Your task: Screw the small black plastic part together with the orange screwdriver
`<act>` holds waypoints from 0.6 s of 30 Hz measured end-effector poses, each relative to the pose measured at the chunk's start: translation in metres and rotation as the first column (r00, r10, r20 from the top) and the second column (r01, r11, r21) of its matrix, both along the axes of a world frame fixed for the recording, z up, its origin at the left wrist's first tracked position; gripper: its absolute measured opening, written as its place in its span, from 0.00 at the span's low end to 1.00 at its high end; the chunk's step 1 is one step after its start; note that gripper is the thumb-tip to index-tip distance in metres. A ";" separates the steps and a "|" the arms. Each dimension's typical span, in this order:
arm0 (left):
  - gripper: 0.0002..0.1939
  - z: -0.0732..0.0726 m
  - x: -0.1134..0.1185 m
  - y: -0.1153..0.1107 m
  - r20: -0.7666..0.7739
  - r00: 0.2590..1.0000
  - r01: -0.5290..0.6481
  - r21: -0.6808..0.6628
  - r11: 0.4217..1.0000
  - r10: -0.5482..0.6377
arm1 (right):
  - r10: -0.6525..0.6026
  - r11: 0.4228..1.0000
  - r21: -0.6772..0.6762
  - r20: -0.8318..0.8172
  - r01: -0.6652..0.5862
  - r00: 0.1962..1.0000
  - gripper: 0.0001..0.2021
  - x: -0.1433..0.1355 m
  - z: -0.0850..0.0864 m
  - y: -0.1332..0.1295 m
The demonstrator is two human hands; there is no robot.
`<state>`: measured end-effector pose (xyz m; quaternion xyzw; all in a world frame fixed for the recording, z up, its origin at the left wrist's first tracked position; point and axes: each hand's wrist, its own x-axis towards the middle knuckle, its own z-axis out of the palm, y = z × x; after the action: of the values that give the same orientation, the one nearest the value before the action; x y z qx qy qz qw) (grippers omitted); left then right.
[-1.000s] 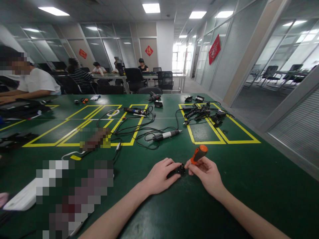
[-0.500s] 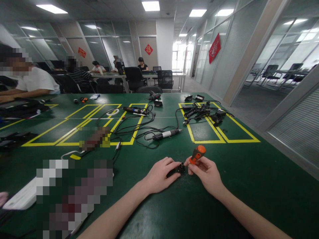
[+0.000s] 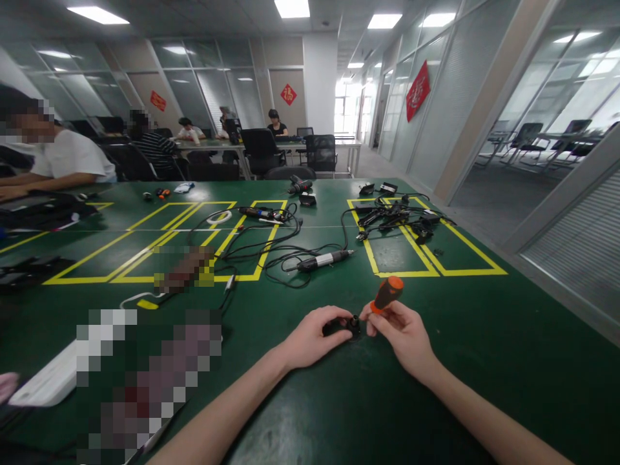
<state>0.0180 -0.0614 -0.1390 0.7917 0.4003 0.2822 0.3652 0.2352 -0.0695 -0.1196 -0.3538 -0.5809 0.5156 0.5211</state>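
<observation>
My left hand (image 3: 317, 336) rests on the table with thumb and fingers closed around a small black part (image 3: 355, 325) that has a short upright tube. Just right of it, my right hand (image 3: 400, 332) grips a screwdriver (image 3: 387, 294) with an orange and dark handle. The handle leans up and to the right. My right fingertips pinch low on it, close beside the black part. The screwdriver's shaft and tip cannot be made out.
Beyond my hands lie a grey and black corded tool (image 3: 323, 261), tangled black cables (image 3: 276, 248) and a heap of black parts (image 3: 402, 219) among yellow tape (image 3: 407, 276). A cordless drill (image 3: 299, 186) lies farther back. A co-worker (image 3: 72, 155) sits at the left.
The screwdriver handle has tipped slightly farther right, and my right hand has turned a little with it. My left hand still holds the black part in nearly the same place.
</observation>
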 end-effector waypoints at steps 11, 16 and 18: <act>0.19 0.000 0.004 -0.001 0.014 0.998 -0.060 -0.079 0.995 0.061 | -0.092 0.993 0.077 0.036 0.089 0.995 0.10 0.005 -0.002 0.003; 0.18 0.000 0.005 -0.001 0.346 0.933 0.046 -0.393 0.918 0.101 | -0.160 0.977 0.179 0.254 0.116 0.954 0.06 0.014 0.001 0.010; 0.20 0.000 0.006 -0.003 0.496 0.861 0.172 -0.489 0.855 0.110 | -0.112 0.983 0.178 0.339 0.053 0.934 0.06 0.013 0.000 0.010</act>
<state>0.0240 -0.0642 -0.1391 0.5677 0.3374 0.3560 0.6611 0.2486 -0.0593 -0.1193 -0.4189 -0.6891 0.3725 0.4593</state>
